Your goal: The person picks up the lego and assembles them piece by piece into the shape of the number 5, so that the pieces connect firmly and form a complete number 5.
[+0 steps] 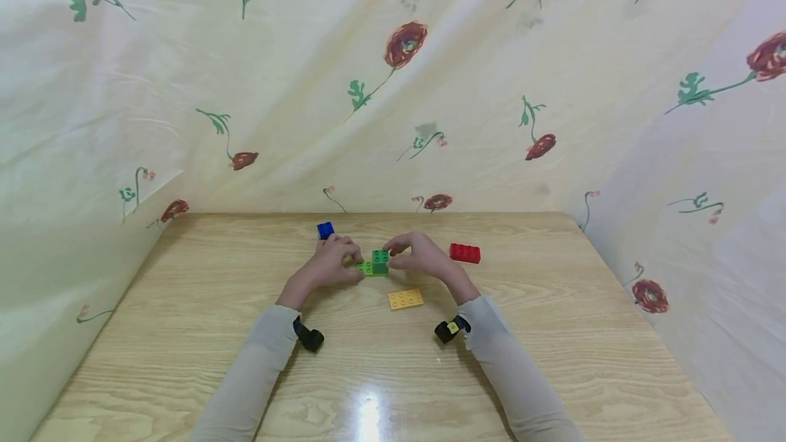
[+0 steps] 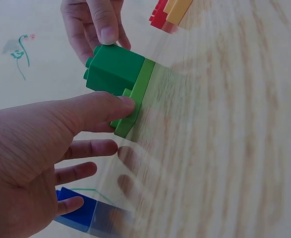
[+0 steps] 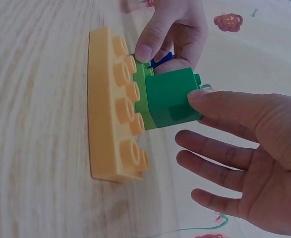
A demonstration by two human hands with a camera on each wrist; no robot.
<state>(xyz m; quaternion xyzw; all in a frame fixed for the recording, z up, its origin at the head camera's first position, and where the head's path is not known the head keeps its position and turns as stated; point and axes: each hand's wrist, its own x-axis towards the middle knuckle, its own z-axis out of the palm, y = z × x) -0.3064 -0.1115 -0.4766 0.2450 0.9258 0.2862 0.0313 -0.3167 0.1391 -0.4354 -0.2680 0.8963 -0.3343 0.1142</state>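
A dark green brick (image 1: 380, 266) sits on one end of a flat light green brick (image 2: 143, 91), which lies on the table. With thumb and index finger, my left hand (image 1: 331, 261) pinches the free end of the light green brick. From the other side, my right hand (image 1: 424, 256) holds the dark green brick (image 3: 170, 99) near its studded top between thumb and forefinger. Its other fingers are spread apart from the bricks. In the left wrist view the thumb hides some of the light green brick's studs.
Just behind my left hand stands a blue brick (image 1: 325, 230). A red brick (image 1: 464, 253) lies to the right of my right hand. Nearer to me is a flat yellow brick (image 1: 405, 299), studs up. Flowered cloth (image 1: 393, 169) hangs along the back edge of the wooden table (image 1: 245, 278).
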